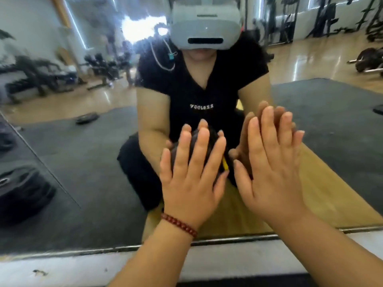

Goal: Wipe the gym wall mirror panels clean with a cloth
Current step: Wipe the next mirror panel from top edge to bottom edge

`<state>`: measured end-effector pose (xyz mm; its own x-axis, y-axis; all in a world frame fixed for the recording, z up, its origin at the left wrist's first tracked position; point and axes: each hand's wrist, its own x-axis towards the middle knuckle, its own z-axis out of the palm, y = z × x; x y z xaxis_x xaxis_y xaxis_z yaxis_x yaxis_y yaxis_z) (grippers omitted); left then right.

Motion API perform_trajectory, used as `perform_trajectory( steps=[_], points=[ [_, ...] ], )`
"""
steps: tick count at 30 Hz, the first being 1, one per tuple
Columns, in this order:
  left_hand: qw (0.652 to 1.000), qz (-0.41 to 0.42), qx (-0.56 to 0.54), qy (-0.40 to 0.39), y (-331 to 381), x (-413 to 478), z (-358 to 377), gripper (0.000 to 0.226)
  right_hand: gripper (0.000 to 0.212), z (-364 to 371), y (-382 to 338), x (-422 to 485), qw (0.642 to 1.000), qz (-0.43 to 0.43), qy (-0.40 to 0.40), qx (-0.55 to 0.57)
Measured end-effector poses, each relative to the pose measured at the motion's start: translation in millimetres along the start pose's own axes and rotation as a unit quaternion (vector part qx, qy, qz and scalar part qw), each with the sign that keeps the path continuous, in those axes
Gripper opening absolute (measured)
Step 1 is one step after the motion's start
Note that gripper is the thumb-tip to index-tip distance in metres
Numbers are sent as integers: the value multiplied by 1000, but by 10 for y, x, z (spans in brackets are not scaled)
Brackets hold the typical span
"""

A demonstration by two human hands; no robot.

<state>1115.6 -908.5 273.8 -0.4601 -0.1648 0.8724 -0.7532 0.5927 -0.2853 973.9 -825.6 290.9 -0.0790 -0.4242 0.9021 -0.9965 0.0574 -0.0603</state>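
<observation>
Both forearms reach up from the bottom edge of my view toward the mirror (83,162), which fills nearly the whole frame above a pale ledge (62,270) and a thin dark metal trim strip (228,239) along its lower edge. On the left hand (192,175) I see the fingers straight and spread, palm toward the glass, laid over a dark cloth (211,137) with a sliver of yellow (225,165) showing beside the little finger; the hand presses the cloth against the mirror, and most of the cloth is hidden beneath it. A red bead bracelet (179,224) circles that wrist. Just beside it, the right hand (271,172) is flat too, fingers straight and close together, its fingertips meeting their own reflection, so I take it to be touching the bare glass and holding nothing. In the mirror I see the reflected person in a black top with a grey headset (206,27), low to the floor on a wooden strip between dark rubber mats (93,141). Weight plates (22,187) lie at the left, and blurred gym machines (35,73) stand farther back.
</observation>
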Motion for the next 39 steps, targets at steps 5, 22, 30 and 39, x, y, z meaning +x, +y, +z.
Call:
perform_trajectory(
  steps=[5,22,30,39],
  points=[
    [999,-21,4,-37,41,-661,183,64,76,132,46,-301,998,-53,-21,-28],
    [713,-620,-316,82,579,-828,309,69,79,260,114,-940,982,-120,-131,-67],
    [815,-511,-266,59,657,-1106,457,70,78,283,207,-956,979,-143,-122,-85],
    [799,-530,-285,1,782,-1398,492,74,77,298,233,-1007,975,-159,-120,-96]
  ],
)
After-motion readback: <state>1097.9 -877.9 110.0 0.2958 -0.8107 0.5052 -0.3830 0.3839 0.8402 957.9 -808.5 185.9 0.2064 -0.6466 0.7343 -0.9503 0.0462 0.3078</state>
